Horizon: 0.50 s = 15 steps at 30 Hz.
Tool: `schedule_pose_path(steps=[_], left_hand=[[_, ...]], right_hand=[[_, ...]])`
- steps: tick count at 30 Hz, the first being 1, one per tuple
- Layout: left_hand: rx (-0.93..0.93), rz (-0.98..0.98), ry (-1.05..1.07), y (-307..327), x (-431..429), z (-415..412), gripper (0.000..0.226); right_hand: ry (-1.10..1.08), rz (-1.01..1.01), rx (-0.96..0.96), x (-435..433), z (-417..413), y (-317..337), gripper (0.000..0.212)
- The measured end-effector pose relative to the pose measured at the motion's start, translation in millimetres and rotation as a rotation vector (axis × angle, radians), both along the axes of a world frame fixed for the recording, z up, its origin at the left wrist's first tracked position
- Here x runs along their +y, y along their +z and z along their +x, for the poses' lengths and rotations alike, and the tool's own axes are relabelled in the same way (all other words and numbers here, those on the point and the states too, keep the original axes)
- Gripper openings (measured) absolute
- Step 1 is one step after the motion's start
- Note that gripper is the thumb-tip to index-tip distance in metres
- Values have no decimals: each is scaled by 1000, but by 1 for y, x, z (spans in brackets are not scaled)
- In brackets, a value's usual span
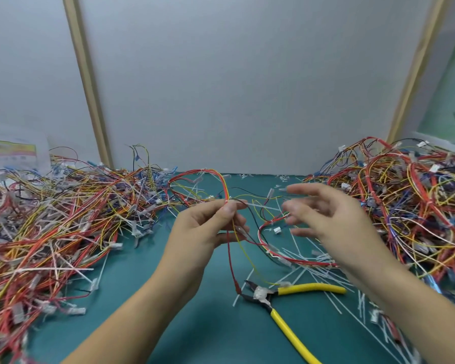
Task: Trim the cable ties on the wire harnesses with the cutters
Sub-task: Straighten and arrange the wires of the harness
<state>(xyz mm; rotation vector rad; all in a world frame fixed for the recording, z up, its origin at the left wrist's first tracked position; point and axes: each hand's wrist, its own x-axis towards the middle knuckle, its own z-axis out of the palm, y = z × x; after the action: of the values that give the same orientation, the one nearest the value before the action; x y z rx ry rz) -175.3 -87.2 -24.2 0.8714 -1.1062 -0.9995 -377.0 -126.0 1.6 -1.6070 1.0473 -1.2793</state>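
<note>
My left hand [208, 227] pinches a wire harness [222, 183] of red, yellow and black wires above the middle of the green mat; the wires loop up behind it and trail down past my palm. To its right my right hand [326, 219] hovers with its fingers spread and blurred, holding nothing, beside another stretch of the harness. The cutters [286, 298], with yellow handles and jaws apart, lie on the mat below and between my hands, untouched.
A big heap of wire harnesses [50, 219] covers the left of the green mat [195, 324]. Another heap [405, 206] fills the right. Cut white cable tie ends [326, 279] lie scattered near the cutters. Grey partition panels stand behind.
</note>
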Motion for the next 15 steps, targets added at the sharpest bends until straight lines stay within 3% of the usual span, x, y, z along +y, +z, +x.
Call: schedule_pose_path(steps=[2, 7, 15], left_hand=[[12, 6, -36, -2, 0, -1, 24], [-53, -7, -157, -6, 2, -5, 23], [-231, -35, -209, -5, 7, -10, 22]], right_hand=[[-81, -116, 24, 5, -7, -10, 16], [17, -357, 277, 21, 1, -24, 18], [4, -330, 307, 27, 5, -26, 12]])
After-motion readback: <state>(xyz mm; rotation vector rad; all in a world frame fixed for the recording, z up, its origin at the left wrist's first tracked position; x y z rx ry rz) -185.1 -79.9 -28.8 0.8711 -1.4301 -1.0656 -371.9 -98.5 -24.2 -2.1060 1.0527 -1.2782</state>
